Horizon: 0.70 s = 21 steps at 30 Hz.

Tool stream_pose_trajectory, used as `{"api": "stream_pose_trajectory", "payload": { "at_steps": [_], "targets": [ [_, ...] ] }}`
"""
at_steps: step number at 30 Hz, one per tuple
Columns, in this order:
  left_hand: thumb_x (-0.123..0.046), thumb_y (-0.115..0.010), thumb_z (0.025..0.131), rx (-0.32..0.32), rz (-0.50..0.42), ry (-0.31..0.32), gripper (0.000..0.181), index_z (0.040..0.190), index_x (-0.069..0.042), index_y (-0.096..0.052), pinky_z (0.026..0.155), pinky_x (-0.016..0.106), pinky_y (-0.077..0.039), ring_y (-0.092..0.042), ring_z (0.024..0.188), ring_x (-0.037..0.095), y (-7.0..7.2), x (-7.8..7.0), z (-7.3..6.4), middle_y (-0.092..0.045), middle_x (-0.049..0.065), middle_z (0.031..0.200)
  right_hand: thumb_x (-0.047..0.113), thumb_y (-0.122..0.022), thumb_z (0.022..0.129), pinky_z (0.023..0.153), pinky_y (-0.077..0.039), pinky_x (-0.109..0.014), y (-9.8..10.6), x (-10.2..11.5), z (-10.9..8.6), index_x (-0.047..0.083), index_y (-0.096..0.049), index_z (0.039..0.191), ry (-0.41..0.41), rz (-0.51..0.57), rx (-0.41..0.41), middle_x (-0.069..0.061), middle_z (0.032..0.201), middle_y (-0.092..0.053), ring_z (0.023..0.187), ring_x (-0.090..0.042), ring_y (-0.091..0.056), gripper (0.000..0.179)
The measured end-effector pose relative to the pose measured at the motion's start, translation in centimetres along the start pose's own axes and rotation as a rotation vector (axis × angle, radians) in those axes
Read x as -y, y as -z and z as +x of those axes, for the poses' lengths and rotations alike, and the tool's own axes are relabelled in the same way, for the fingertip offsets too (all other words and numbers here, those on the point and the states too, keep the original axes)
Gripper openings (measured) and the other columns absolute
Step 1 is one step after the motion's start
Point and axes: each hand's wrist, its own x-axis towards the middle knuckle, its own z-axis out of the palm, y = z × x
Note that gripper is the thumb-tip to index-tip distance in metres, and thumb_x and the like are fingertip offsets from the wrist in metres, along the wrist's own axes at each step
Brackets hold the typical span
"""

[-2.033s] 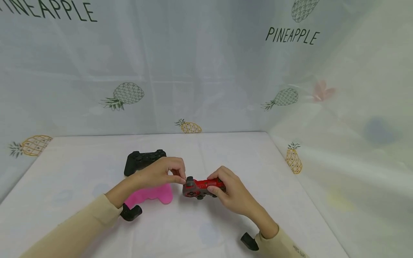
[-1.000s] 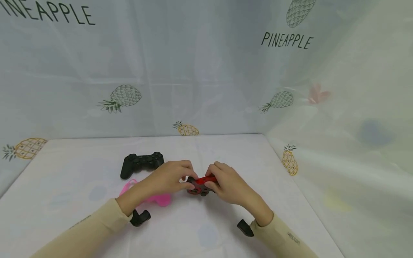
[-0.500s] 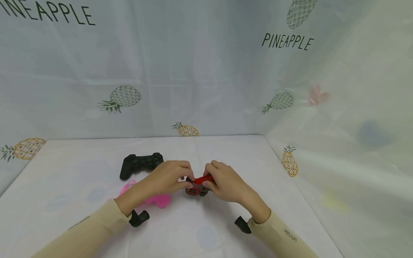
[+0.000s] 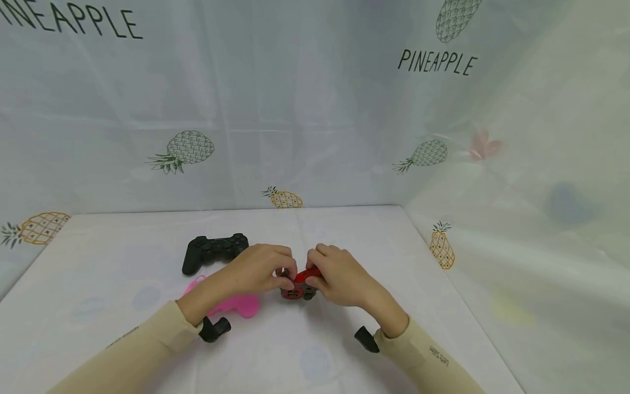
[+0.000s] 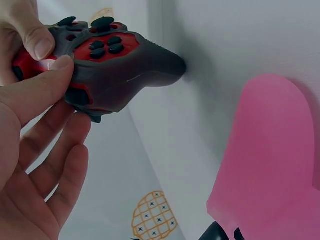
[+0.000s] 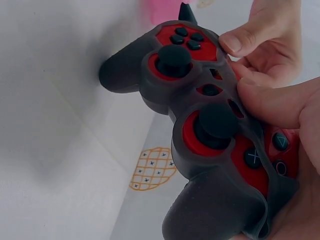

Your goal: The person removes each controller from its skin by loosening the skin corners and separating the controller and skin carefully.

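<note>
A red game controller (image 6: 251, 167) with black buttons and sticks sits partly inside a dark grey soft sleeve (image 6: 210, 210). On the right-button side, the sleeve is rucked and folded back, baring red shell and two symbol buttons. Around the directional pad (image 5: 106, 46), the sleeve lies smooth. My left hand (image 4: 266, 268) pinches the controller's upper edge between thumb and index finger, its other fingers loosely bent beneath. My right hand (image 4: 342, 276) grips the other end, with the thumb (image 6: 272, 102) on the sleeve's edge near the middle. Its remaining fingers are mostly hidden.
Under my left forearm lies a flat pink controller-shaped sleeve (image 4: 241, 305), partly covered. Behind it rests a black game controller (image 4: 216, 249) on the white tabletop (image 4: 275, 355). Pineapple-printed cloth (image 4: 315, 120) hangs behind and on the right.
My left hand has moved from the controller's left end onto its top edge. Both hands are now closer together, and the right has shifted slightly left and up.
</note>
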Motion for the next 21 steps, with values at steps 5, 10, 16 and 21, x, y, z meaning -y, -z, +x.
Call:
{"api": "stream_pose_trajectory", "payload": {
  "at_steps": [5, 10, 16, 21],
  "targets": [
    [-0.021, -0.092, 0.084, 0.044, -0.048, 0.062, 0.024, 0.082, -0.029, -0.069, 0.068, 0.024, -0.050, -0.057, 0.076, 0.002, -0.14, 0.10, 0.36, -0.058, -0.020, 0.083, 0.023, -0.079, 0.098, 0.071, -0.044, -0.028, 0.07, -0.18, 0.15, 0.014, -0.065, 0.102, 0.001, 0.007, 0.013, 0.005, 0.093, -0.058, 0.080, -0.012, -0.053, 0.017],
    [-0.016, -0.091, 0.084, 0.086, -0.090, 0.092, 0.029, 0.079, -0.027, -0.065, 0.066, 0.025, -0.048, -0.054, 0.072, 0.003, 0.04, -0.07, 0.65, -0.056, -0.016, 0.079, 0.023, -0.079, 0.098, 0.072, -0.044, -0.029, 0.27, -0.04, 0.24, 0.015, -0.065, 0.102, 0.003, -0.001, 0.024, 0.006, 0.093, -0.058, 0.081, -0.012, -0.053, 0.017],
    [-0.011, -0.087, 0.088, 0.111, -0.131, 0.047, 0.029, 0.079, -0.024, -0.063, 0.068, 0.025, -0.047, -0.051, 0.072, 0.002, 0.00, -0.05, 0.63, -0.055, -0.014, 0.078, 0.024, -0.080, 0.097, 0.071, -0.044, -0.030, 0.33, 0.20, 0.33, 0.016, -0.065, 0.101, 0.005, -0.024, 0.028, 0.007, 0.092, -0.058, 0.080, -0.012, -0.052, 0.017],
    [-0.011, -0.086, 0.090, 0.139, -0.141, -0.001, 0.029, 0.080, -0.023, -0.061, 0.066, 0.023, -0.045, -0.049, 0.071, 0.001, 0.02, 0.30, 0.28, -0.053, -0.015, 0.078, 0.025, -0.081, 0.096, 0.070, -0.043, -0.030, 0.31, 0.64, 0.40, 0.018, -0.064, 0.100, 0.018, -0.055, 0.031, 0.008, 0.092, -0.057, 0.079, -0.012, -0.051, 0.018]
  ]
}}
